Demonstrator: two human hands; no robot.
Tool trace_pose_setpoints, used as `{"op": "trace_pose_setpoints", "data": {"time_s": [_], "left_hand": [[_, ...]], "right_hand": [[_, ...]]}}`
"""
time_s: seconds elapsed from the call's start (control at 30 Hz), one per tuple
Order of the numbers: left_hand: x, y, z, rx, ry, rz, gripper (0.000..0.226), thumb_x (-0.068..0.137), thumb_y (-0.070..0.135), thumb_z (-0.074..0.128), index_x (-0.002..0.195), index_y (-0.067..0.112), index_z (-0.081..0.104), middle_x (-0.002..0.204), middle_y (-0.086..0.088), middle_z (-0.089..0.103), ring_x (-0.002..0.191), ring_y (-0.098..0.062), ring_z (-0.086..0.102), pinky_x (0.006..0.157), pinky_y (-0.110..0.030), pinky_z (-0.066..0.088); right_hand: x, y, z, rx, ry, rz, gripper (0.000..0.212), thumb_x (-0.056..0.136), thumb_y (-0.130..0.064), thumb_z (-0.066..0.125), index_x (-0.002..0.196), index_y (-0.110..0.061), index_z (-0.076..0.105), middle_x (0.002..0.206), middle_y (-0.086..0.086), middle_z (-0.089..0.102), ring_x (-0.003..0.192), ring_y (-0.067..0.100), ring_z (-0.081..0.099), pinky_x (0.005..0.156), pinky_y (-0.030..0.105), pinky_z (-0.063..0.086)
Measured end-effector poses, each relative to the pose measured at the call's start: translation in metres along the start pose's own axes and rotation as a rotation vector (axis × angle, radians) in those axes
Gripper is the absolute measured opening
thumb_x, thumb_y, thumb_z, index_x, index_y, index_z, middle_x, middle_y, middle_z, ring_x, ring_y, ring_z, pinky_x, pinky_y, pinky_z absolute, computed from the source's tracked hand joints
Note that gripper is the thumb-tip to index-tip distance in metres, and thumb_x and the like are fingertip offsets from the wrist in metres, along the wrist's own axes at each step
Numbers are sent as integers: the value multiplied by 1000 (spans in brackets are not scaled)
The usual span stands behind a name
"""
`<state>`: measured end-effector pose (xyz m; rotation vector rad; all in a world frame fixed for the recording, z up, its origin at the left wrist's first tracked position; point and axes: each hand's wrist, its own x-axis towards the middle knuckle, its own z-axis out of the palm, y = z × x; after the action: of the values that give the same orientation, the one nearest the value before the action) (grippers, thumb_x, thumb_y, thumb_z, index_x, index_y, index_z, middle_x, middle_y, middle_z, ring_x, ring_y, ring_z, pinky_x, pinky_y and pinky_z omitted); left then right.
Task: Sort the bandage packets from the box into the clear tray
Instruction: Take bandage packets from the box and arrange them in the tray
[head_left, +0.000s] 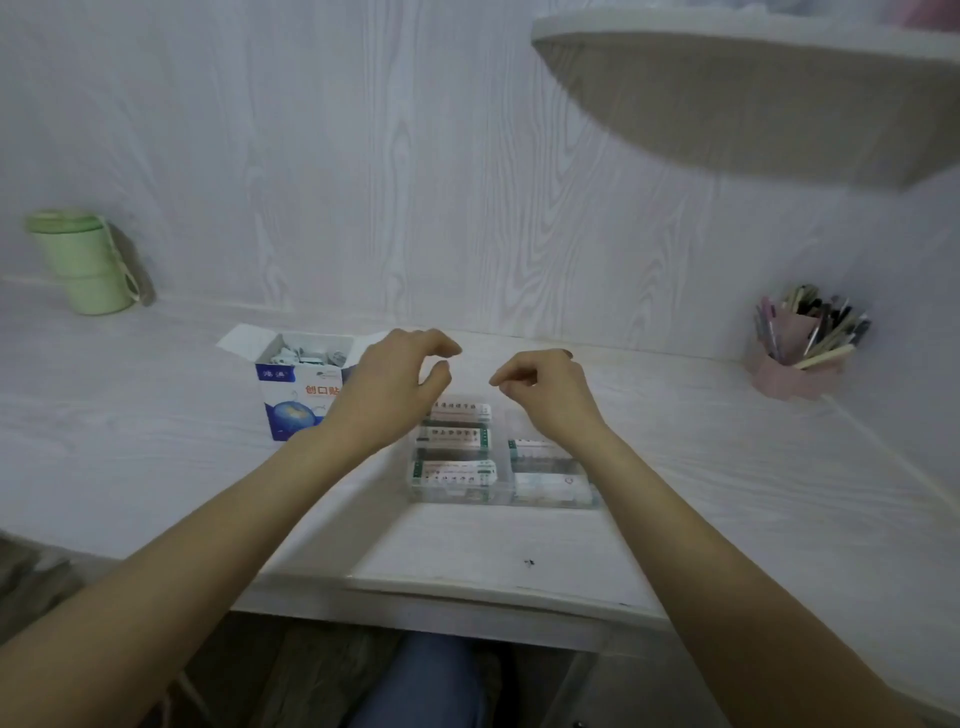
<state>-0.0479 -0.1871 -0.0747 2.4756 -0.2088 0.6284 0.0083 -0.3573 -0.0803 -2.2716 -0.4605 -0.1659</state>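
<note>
Well, the white desk (156, 441) fills most of what I can see, running back to a wood-grain wall with a shelf (753, 98) up at two o'clock. At the desk's centre sits the clear tray (501, 499), already holding several bandage packets (453, 472) laid flat in two columns, so the sorting looks well along. Just beside it at ten o'clock stands the opened box (296, 395), with more packets showing inside, so some work remains. A green cup (83, 260) waits far off at ten o'clock, a pink pen pot (795, 364) at three. Both hands hang above the tray's far end: the left hand (395, 384) and the right hand (545, 389) have loosely curled fingers, and neither holds anything.
</note>
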Motion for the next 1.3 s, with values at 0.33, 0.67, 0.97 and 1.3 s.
{"op": "trace_pose_setpoints", "data": {"time_s": [0.33,0.67,0.97,1.3], "left_hand": [[20,-97,-74,139,-95,-290,31,97,13,47,127,16,56,134,-6,53,114,-20,51,85,-24,38],[29,-129,-102,99,-492,-239,54,90,31,61,139,15,44,136,0,53,119,-14,50,91,-21,39],[24,-137,-100,-68,-459,-172,39,90,23,63,128,22,57,122,4,63,105,-9,56,89,-25,45],[24,-146,-95,-82,-411,-261,56,86,33,66,137,16,50,134,0,56,120,-14,51,91,-24,44]], "right_hand": [[46,-89,65,-44,-80,-240,21,91,-5,57,106,-8,70,106,6,69,96,16,62,81,15,41],[80,-130,123,-475,-223,-148,15,85,-9,60,94,-12,71,95,9,68,83,25,65,65,30,50],[84,-135,140,-656,-205,-230,11,89,-9,53,95,-9,63,94,9,67,82,26,64,70,33,51],[77,-123,99,123,-162,7,16,90,-5,57,76,-12,54,78,14,67,55,16,61,37,23,35]]}}
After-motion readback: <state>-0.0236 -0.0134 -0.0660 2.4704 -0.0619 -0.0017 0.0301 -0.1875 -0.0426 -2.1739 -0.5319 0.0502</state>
